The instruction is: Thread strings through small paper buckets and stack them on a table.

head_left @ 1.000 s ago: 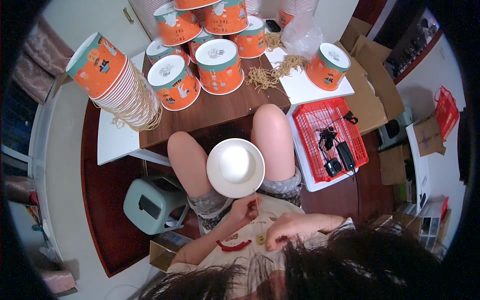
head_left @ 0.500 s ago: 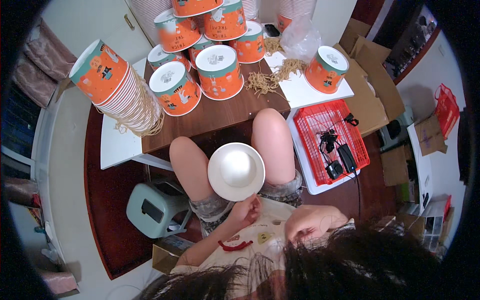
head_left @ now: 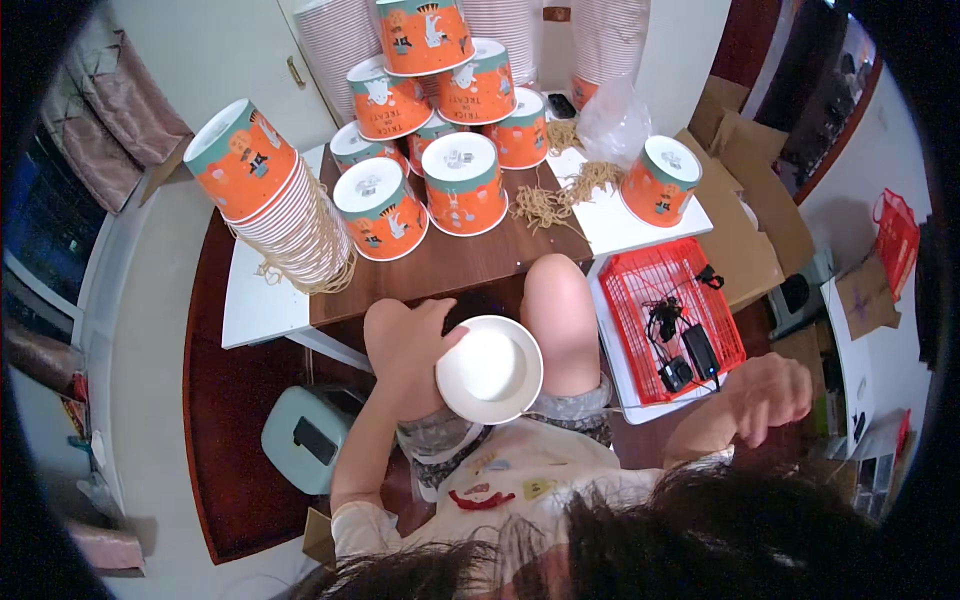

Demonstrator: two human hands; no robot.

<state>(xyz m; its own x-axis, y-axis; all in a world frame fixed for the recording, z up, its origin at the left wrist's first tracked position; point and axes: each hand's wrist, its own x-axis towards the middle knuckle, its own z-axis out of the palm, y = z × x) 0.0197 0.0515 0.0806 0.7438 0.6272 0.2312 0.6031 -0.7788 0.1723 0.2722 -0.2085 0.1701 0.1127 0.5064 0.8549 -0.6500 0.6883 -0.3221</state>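
A white-lined paper bucket [head_left: 503,400] sits between my thighs with its mouth facing up. My left hand [head_left: 408,345] is at its left side, thumb against the rim and the other fingers reaching past it over my knee. Out to the right, beside the red basket, my right hand [head_left: 765,398] is raised with its fingers curled. A thin pale string [head_left: 560,414] appears to run from the bucket's near rim toward that hand; its end in the fingers is too small to see.
Upside-down orange buckets [head_left: 465,190] are piled on the brown table [head_left: 400,285]. A nested stack [head_left: 300,215] wound with twine leans at the left. Loose twine [head_left: 545,207] lies near a single bucket [head_left: 660,185]. A red basket [head_left: 640,335] holds black adapters; a pale stool [head_left: 300,440] stands left.
My left hand has moved from the bucket's near rim up to its left side. My right hand has swung from my chest out to the right. The view has shifted slightly.
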